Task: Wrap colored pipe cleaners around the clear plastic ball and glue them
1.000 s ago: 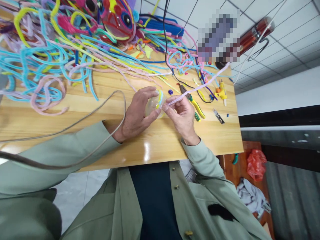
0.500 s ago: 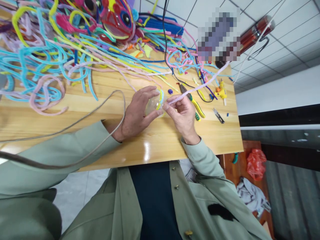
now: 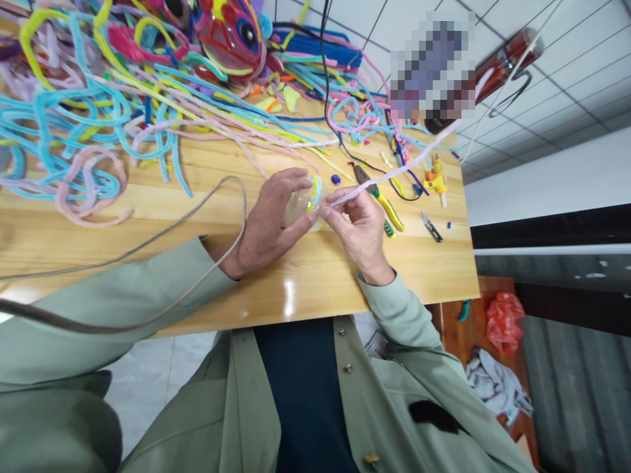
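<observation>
a person in a green jacket (image 3: 236, 394) is at one wooden table (image 3: 315, 289), two bare hands close together near its front edge. the left hand (image 3: 267, 222) is half curled, thumb and fingers spread around one clear rounded piece (image 3: 298, 205) that carries two bands, one yellow and one light blue; whether the piece rests on the tabletop cannot be told. the right hand (image 3: 359, 230), just beside it, pinches one lilac fuzzy stem (image 3: 399, 171) between thumb and fingers, the near end close to the piece and the long tail running up to the right. beyond the right hand lie one pair of pliers (image 3: 392, 211) with yellow and green handles, one small cutter (image 3: 431, 226) and one yellow tool (image 3: 436, 179). one blue bead (image 3: 336, 179) sits between the clear piece and the pliers. across the far left spreads a heap of coloured stems (image 3: 98, 121), too tangled to count, near one red fish-like figure (image 3: 231, 43). one red flask (image 3: 517, 47) is at the far right, and one red plastic bag (image 3: 505, 322) lies lower down, off the table.
</observation>
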`<state>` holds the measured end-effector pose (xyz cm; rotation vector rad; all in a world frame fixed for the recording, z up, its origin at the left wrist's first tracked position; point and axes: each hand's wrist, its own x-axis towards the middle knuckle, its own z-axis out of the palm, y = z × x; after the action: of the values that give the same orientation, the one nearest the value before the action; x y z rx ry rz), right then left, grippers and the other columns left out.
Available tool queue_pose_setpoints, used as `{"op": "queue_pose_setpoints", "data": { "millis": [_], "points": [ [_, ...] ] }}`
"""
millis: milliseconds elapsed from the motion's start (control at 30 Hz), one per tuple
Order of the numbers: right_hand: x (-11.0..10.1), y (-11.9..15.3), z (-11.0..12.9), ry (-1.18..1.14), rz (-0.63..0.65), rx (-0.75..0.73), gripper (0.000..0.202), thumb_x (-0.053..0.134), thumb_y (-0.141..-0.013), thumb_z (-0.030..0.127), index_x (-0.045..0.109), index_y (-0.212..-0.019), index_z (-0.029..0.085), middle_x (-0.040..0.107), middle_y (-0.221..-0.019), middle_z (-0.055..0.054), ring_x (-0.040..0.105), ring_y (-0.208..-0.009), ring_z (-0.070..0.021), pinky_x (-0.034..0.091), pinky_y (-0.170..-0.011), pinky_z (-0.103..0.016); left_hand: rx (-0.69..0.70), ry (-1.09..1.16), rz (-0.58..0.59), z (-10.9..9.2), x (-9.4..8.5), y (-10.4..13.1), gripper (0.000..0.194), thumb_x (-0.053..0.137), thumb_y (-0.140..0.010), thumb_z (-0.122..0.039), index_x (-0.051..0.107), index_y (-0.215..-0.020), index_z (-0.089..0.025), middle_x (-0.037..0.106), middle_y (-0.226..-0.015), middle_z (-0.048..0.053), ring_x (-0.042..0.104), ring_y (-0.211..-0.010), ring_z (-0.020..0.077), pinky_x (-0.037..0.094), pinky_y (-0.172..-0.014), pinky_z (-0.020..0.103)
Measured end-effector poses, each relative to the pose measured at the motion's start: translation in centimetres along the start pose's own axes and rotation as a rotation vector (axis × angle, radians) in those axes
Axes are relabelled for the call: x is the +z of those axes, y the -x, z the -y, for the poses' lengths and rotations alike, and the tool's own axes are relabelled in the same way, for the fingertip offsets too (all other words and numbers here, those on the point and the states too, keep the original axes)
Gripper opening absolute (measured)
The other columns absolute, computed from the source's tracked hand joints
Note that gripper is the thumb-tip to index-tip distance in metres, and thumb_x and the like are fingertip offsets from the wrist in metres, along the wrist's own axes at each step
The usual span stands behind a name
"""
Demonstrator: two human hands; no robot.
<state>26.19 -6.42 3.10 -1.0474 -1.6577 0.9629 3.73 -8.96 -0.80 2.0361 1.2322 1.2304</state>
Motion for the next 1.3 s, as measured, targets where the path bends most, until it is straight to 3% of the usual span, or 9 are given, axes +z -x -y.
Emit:
{"op": "queue_pose_setpoints", "data": {
  "millis": [233,400,567,733,967,1300],
  "points": [
    [-0.7,-0.4,0.2,-0.032,0.068,-0.022,0.038,0.094,-0.100,0.067,0.086,-0.107,0.031,0.082,-0.100,0.000,0.071,-0.082,-0.0185,0.066,-0.079,-0.038,-0.033,0.039,0.019,0.2,0.1,0.0,0.054,0.054,-0.118,-0.073,0.057,-0.158,-0.037,0.066,-0.171,0.005,0.056,-0.169,0.0404,0.048,-0.146,0.075],
    [-0.6,-0.6,0.1,-0.032,0.059,0.027,0.042,0.095,-0.098,0.071,0.085,-0.107,0.031,0.077,-0.092,0.002,0.065,-0.075,-0.0167,0.061,-0.072,-0.036,-0.041,0.049,0.020,0.2,0.1,0.0,0.055,0.053,-0.118,-0.074,0.056,-0.159,-0.037,0.065,-0.172,0.006,0.056,-0.168,0.0424,0.047,-0.146,0.078],
    [-0.2,-0.6,0.2,-0.033,0.058,0.064,0.050,0.098,-0.093,0.077,0.084,-0.110,0.032,0.069,-0.083,0.004,0.054,-0.069,-0.0154,0.058,-0.065,-0.033,-0.035,0.043,0.032,0.1,0.1,0.1,0.055,0.049,-0.120,-0.074,0.055,-0.160,-0.037,0.063,-0.173,0.005,0.055,-0.171,0.0364,0.047,-0.149,0.072],
    [0.1,-0.6,-0.2,-0.036,0.045,0.054,0.050,0.098,-0.094,0.076,0.084,-0.111,0.032,0.068,-0.087,0.004,0.051,-0.070,-0.0149,0.054,-0.063,-0.031,0.010,0.064,-0.016,0.4,0.4,0.2,0.054,0.054,-0.121,-0.072,0.058,-0.158,-0.034,0.066,-0.170,0.006,0.059,-0.167,0.0381,0.050,-0.146,0.071],
    [0.1,-1.2,-1.1,-0.050,0.059,0.054,0.056,0.097,-0.094,0.078,0.081,-0.117,0.029,0.063,-0.092,0.004,0.054,-0.076,-0.0144,0.055,-0.067,-0.030,0.080,0.211,-0.071,1.2,0.8,0.2,0.044,0.068,-0.118,-0.058,0.062,-0.161,-0.047,0.069,-0.168,0.006,0.062,-0.166,0.0431,0.047,-0.141,0.080],
    [-0.4,-1.6,-1.9,-0.020,0.123,0.026,0.059,0.089,-0.100,0.082,0.081,-0.128,0.031,0.061,-0.095,0.003,0.055,-0.077,-0.0161,0.059,-0.070,-0.033,0.074,0.205,-0.047,1.1,0.7,0.0,0.046,0.069,-0.121,-0.063,0.060,-0.159,-0.039,0.066,-0.167,0.007,0.060,-0.164,0.0413,0.047,-0.137,0.080]
  ]
}}
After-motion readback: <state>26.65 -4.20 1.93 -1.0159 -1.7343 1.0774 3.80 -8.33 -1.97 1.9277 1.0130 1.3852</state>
